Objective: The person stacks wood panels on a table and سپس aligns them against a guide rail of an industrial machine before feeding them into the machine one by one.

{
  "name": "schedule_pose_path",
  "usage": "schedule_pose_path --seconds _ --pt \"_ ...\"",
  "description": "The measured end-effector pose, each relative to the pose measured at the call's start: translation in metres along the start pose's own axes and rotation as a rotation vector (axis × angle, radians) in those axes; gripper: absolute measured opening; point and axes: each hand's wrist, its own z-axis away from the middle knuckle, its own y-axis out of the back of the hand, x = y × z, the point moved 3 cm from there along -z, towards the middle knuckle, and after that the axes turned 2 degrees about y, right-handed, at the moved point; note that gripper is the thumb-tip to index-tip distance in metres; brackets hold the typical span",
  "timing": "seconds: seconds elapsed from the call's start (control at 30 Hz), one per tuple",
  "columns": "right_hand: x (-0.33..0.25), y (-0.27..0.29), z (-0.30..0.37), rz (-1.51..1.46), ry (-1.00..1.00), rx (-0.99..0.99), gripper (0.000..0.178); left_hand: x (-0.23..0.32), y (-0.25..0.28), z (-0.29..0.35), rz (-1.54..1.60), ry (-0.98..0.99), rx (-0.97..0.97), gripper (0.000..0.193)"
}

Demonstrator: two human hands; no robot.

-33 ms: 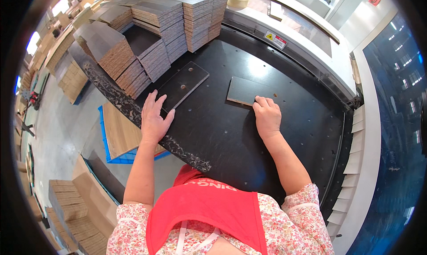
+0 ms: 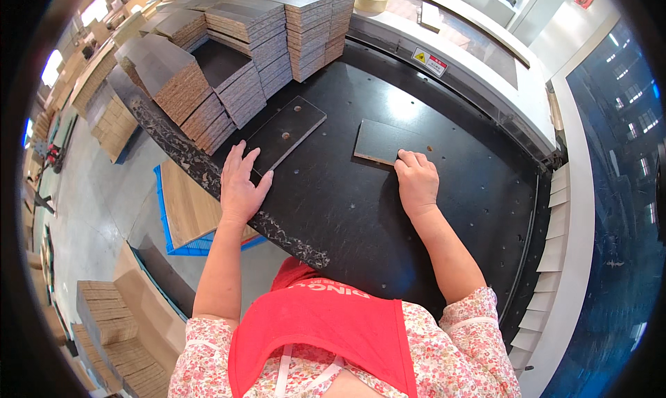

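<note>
Red apron (image 2: 319, 328), white-lettered; warning label (image 2: 429, 61), yellow-red. Left grip (image 2: 240, 188) open on dark board (image 2: 295, 125); right grip (image 2: 417, 183) closed on second board (image 2: 383, 141).

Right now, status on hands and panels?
Left hand spread at left panel. Right hand curled on corner of right panel. Stacked boards beside left panel.

The board (image 2: 290, 124) at the left grip (image 2: 240, 190) and the panel (image 2: 383, 142) at the right grip (image 2: 418, 181) are dark grey, the bench (image 2: 333, 197) beneath both black, the apron (image 2: 316, 328) behind them red, the sleeves (image 2: 479, 332) white with pink-red flowers.
</note>
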Motion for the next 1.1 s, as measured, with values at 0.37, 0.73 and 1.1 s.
schedule_pose_path --seconds 0.37,0.73,1.1 --pt "-0.021 0.012 -0.013 -0.391 0.224 0.009 0.010 -0.003 0.009 -0.001 0.108 0.049 0.005 0.066" --pt "-0.082 0.015 -0.063 -0.594 0.572 -0.220 0.015 0.007 0.025 0.001 0.157 -0.235 -0.071 0.055" --pt "-0.181 0.069 -0.230 -0.715 0.370 0.196 0.065 0.006 0.012 0.009 0.095 -0.317 -0.098 0.055"
